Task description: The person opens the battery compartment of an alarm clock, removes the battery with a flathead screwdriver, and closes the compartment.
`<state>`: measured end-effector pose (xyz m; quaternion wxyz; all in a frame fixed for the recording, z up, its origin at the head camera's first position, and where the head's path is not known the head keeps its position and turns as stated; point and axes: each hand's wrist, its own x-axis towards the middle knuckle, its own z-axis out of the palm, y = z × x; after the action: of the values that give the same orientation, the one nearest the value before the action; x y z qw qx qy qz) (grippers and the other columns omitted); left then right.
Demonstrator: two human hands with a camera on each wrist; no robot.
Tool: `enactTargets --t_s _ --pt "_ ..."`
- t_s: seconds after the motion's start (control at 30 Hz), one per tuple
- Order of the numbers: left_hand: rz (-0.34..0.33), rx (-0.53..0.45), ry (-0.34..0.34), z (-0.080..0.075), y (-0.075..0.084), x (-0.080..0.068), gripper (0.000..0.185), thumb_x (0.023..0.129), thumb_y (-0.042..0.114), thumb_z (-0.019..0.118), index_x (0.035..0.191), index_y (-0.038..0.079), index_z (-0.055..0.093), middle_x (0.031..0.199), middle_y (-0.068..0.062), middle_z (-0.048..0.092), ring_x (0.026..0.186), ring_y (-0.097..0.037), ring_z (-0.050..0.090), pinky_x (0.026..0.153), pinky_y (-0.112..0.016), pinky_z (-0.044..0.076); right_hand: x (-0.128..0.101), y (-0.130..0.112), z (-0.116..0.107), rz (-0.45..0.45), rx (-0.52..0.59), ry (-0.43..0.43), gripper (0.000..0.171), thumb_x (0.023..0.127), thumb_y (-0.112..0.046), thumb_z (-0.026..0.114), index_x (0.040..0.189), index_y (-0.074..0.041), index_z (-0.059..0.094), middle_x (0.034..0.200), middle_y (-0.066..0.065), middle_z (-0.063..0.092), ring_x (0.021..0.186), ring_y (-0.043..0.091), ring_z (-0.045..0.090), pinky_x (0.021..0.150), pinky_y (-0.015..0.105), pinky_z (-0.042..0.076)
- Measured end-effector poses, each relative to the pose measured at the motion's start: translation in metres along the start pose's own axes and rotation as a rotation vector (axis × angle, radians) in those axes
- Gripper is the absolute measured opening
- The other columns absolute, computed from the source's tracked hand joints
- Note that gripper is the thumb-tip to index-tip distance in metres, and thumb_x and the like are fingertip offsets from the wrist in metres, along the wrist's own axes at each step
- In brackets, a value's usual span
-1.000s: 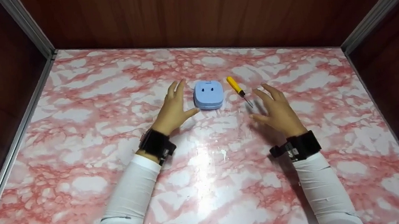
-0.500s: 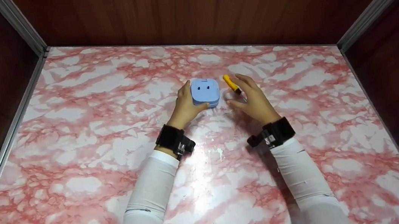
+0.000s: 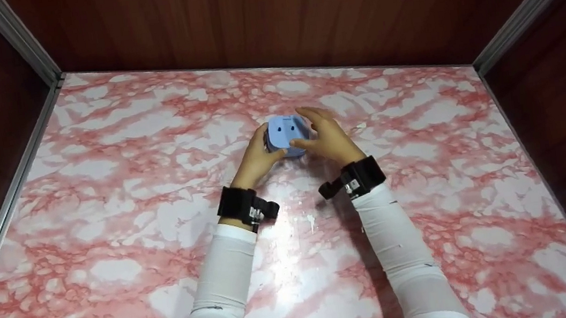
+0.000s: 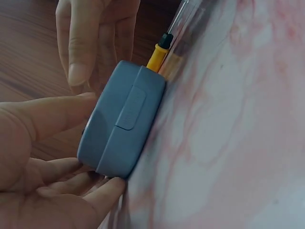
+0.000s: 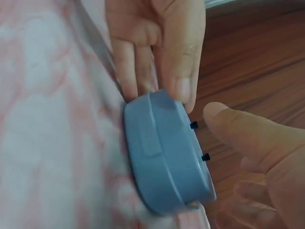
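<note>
A small light-blue square case [image 3: 281, 133] with rounded corners and two dark bumps on its lid lies on the table. A clasp tab shows on its side [image 4: 125, 114] in the left wrist view. My left hand [image 3: 255, 159] grips the case from the left, thumb at the lid and fingers along its edge. Over the case's right side is my right hand [image 3: 329, 140], its thumb raised above the lid in the right wrist view and its fingers loosely bent. A screwdriver with a yellow handle [image 4: 156, 58] lies just beyond the case; the right hand hides it in the head view.
The tabletop [image 3: 122, 211] has a red and white marbled pattern. Dark wood panels [image 3: 255, 16] stand at the back and both sides, with metal strips [image 3: 20, 40] at the corners. A black camera band [image 3: 237, 205] sits on each wrist.
My left hand has come right and taken hold of the case. My right hand has moved left past the screwdriver to the case. The screwdriver has gone out of sight in the head view.
</note>
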<state>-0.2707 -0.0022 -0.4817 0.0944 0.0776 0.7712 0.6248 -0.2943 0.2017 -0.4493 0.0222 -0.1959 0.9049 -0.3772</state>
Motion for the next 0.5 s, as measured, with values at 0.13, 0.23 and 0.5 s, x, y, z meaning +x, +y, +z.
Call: enactTargets --t_s 0.13,0.23,0.5 --pt "-0.006 -0.022 0.039 0.001 -0.006 0.001 0.079 0.095 0.004 0.066 0.16 0.001 0.021 0.162 -0.021 0.03 0.148 -0.031 0.033 0.122 -0.036 0.03 0.01 -0.004 0.005 0.054 0.055 -0.037 0.08 0.087 -0.02 0.082 0.154 -0.005 0.042 0.158 0.016 0.038 0.143 0.032 0.039 0.118 0.042 0.039" --pt "-0.007 -0.046 0.041 0.003 -0.009 0.002 0.078 0.097 0.007 0.066 0.161 0.004 0.021 0.163 -0.019 0.028 0.149 -0.03 0.03 0.122 -0.035 0.029 0.013 -0.006 0.006 0.123 0.071 -0.066 0.081 0.086 -0.019 0.083 0.155 -0.008 0.042 0.158 0.014 0.039 0.143 0.031 0.039 0.119 0.043 0.035" --pt "0.011 -0.227 0.067 0.004 -0.016 0.005 0.077 0.096 0.0 0.067 0.16 0.003 0.024 0.164 -0.021 0.026 0.15 -0.029 0.029 0.12 -0.03 0.033 0.025 -0.012 -0.002 0.17 -0.002 -0.173 0.079 0.083 -0.011 0.084 0.152 -0.005 0.045 0.154 0.016 0.045 0.14 0.033 0.044 0.119 0.043 0.036"
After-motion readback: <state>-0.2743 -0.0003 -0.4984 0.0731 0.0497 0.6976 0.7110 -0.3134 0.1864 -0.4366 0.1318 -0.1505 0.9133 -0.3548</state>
